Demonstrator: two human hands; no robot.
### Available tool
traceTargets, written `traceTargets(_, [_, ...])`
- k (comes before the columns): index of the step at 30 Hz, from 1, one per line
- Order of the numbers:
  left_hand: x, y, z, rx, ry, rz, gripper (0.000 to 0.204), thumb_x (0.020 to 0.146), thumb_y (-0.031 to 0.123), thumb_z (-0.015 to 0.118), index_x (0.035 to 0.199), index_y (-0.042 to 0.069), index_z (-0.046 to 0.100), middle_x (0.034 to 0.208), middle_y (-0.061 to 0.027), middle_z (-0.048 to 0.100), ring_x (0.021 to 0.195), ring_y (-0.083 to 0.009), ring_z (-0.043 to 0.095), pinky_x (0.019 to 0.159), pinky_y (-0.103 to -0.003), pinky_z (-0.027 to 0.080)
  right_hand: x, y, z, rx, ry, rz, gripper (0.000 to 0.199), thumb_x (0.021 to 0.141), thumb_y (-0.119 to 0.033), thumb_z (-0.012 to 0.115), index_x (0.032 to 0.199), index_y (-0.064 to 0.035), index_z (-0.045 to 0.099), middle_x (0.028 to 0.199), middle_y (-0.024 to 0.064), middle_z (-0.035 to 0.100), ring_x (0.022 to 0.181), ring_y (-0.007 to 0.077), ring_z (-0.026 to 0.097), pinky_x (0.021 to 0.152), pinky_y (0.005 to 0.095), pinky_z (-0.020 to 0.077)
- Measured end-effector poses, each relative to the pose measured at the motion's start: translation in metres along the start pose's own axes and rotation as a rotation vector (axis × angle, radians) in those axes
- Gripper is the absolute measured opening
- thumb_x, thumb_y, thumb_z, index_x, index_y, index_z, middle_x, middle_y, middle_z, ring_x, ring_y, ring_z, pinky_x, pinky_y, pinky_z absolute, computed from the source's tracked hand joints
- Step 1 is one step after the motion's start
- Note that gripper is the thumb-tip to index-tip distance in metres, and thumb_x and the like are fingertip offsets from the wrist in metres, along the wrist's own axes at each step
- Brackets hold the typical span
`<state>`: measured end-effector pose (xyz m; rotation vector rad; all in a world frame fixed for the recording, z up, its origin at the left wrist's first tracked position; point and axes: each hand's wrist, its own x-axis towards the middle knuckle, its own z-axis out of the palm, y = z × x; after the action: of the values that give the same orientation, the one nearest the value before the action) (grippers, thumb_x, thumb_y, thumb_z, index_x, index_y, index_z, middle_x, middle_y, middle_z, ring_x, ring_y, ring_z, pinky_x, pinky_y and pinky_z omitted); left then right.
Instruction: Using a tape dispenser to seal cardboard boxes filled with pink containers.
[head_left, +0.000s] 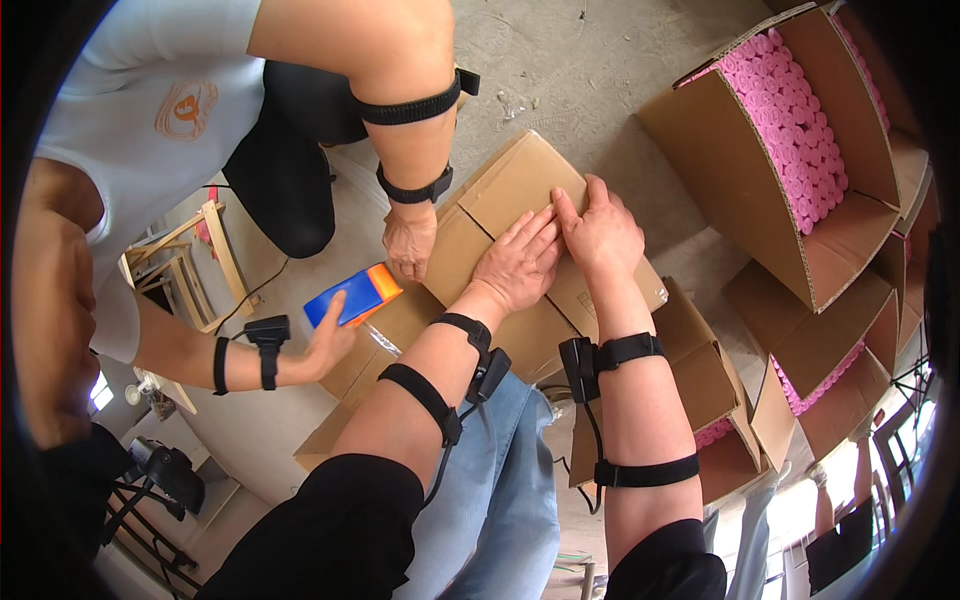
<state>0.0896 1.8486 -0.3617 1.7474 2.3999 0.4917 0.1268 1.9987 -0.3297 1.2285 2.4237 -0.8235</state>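
A brown cardboard box [530, 335] lies in front of me, its top flaps folded down with a dark gap between two of them. My left hand [518, 262] rests flat on the top, fingers stretched toward the far right. Beside it, my right hand [605, 230] presses on the box near its right edge with fingers extended; the two hands meet at the fingertips. At the left, another person's hand [328, 345] holds a blue and orange tape dispenser [345, 300] against a cardboard surface. A strip of clear tape [383, 340] shows just below it. That person's other hand [408, 243] touches the box's left side.
A large carton [715, 185] filled with pink rolled pieces stands at the upper right. More cartons [800, 310] with pink contents are stacked below it. Concrete floor [560, 60] spreads beyond the box. A wooden frame [190, 265] and a black chair [165, 480] are at the left.
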Motion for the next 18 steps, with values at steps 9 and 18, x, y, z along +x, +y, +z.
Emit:
traceTargets(9, [-0.0007,-0.0001,-0.0005,0.029,-0.024,0.004,0.037,0.079,0.019,0.061,0.113,0.003,0.062,0.136,-0.0130,0.049,0.135,-0.0275,0.039,0.112,-0.043,0.033,-0.0007,0.0001,0.0010,-0.003,-0.004,0.000,0.057,0.088,-0.061,0.053,0.125,-0.0183,0.057,0.110,0.0102,0.066,0.103,0.0283,0.064,0.084,0.0456,0.0492])
traceTargets(18, [0.0004,0.0011,0.0002,0.026,-0.019,0.004,0.037,0.079,0.019,0.062,0.113,0.003,0.062,0.137,-0.0130,0.049,0.136,-0.0276,0.039,0.112,-0.043,0.032,-0.0010,0.0009,-0.0008,0.018,-0.004,0.003,0.056,0.088,-0.060,0.053,0.124,-0.0183,0.058,0.109,0.0101,0.066,0.103,0.0284,0.064,0.084,0.0455,0.0490])
